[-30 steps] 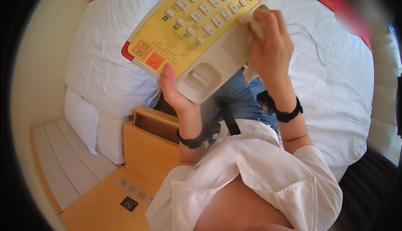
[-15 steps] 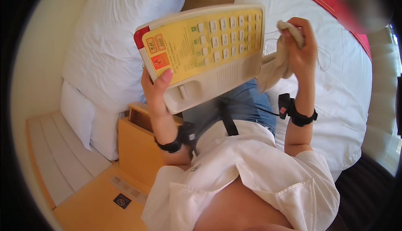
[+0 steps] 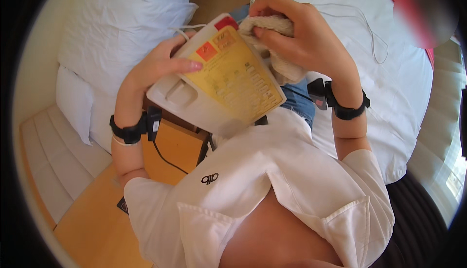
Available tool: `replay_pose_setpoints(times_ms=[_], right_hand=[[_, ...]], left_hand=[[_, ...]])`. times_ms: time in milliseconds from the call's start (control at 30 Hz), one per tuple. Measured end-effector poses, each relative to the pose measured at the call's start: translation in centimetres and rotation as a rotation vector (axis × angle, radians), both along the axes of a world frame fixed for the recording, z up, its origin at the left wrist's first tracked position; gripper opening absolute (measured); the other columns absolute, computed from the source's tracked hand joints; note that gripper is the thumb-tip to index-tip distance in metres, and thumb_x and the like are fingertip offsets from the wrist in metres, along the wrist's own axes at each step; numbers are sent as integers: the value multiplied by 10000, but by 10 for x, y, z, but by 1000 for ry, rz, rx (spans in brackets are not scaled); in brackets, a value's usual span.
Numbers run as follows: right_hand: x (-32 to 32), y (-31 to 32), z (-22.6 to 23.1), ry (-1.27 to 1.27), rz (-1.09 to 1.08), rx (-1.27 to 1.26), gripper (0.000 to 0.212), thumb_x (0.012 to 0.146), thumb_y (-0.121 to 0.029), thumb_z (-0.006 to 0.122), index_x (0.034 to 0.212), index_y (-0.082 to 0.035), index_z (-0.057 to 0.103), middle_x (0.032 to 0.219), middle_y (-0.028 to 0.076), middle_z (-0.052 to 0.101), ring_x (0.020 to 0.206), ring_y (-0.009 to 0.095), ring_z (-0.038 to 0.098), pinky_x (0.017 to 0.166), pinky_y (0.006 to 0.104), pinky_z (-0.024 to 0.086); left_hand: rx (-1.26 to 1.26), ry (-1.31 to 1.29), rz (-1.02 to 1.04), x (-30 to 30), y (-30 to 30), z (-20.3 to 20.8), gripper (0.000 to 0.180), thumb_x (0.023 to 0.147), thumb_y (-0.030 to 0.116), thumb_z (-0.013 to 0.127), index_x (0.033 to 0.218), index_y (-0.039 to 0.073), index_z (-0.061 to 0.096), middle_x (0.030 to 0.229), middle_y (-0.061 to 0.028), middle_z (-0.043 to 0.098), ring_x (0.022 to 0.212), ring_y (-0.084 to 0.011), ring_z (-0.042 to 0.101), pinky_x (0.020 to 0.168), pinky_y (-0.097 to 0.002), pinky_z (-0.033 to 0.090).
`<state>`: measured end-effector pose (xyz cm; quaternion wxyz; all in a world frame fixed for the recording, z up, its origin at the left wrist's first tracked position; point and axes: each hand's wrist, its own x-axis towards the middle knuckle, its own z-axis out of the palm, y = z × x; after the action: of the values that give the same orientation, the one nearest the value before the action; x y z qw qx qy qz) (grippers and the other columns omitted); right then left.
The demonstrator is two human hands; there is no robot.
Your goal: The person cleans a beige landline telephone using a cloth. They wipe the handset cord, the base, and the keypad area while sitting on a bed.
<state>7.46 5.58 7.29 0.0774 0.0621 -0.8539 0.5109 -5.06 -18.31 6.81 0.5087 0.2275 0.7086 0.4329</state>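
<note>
Head view: phone base [image 3: 219, 86] now tilted closer (left hand [image 3: 155, 69] fingers clamped on it), right hand [image 3: 301, 39] clutching cloth [image 3: 272, 39].

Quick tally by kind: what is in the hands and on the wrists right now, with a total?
White desk telephone base with yellow keypad panel, gripped by the left hand: 1
Off-white cleaning cloth, bunched in the right hand against the phone's top edge: 1
Black wrist bands, one per wrist: 2
Total: 4
</note>
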Motion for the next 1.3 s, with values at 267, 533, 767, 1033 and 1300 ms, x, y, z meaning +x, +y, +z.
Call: replay_pose_setpoints(times_ms=[267, 533, 767, 1033, 1300], right_hand=[[-14, -20, -7, -109, 7, -99, 186, 775, -91, 587, 890, -1, 473, 731, 149, 557, 672, 245, 560, 619, 324, 449], [59, -10, -59, -460, -23, 61, 156, 795, -100, 611, 882, -68, 486, 738, 47, 532, 677, 140, 500, 635, 265, 439], [81, -20, -79, -353, -177, 131, 203, 759, -197, 622, 926, -122, 536, 753, 123, 611, 678, 325, 596, 597, 394, 465], [40, -15, -79, -367, -251, 54, 203, 752, -119, 636, 922, -64, 540, 768, 102, 606, 658, 210, 577, 629, 292, 474], [89, -16, -74, -497, -158, 89, 179, 755, -101, 636, 876, -63, 510, 702, 94, 574, 603, 200, 520, 607, 285, 459]], left_hand=[[31, 41, -75, 1, 6, -11, 564, 769, 336, 633, 1180, -21, 489, 1045, -94, 549, 982, -157, 515, 860, -259, 392], [-2, -83, -46, -4, 2, -39, 619, 757, 272, 602, 1260, -41, 421, 1155, -129, 522, 1065, -174, 488, 912, -269, 369], [36, -135, -50, -4, 4, -55, 681, 755, 334, 589, 1289, -43, 399, 1201, -161, 507, 1095, -202, 485, 924, -286, 374], [18, -284, -105, -20, 15, -74, 652, 761, 287, 604, 1283, -40, 390, 1198, -156, 513, 1090, -199, 496, 917, -290, 395], [74, -192, 23, -6, 0, -67, 525, 772, 322, 631, 1160, -10, 507, 1033, -95, 561, 963, -137, 536, 813, -247, 428]])
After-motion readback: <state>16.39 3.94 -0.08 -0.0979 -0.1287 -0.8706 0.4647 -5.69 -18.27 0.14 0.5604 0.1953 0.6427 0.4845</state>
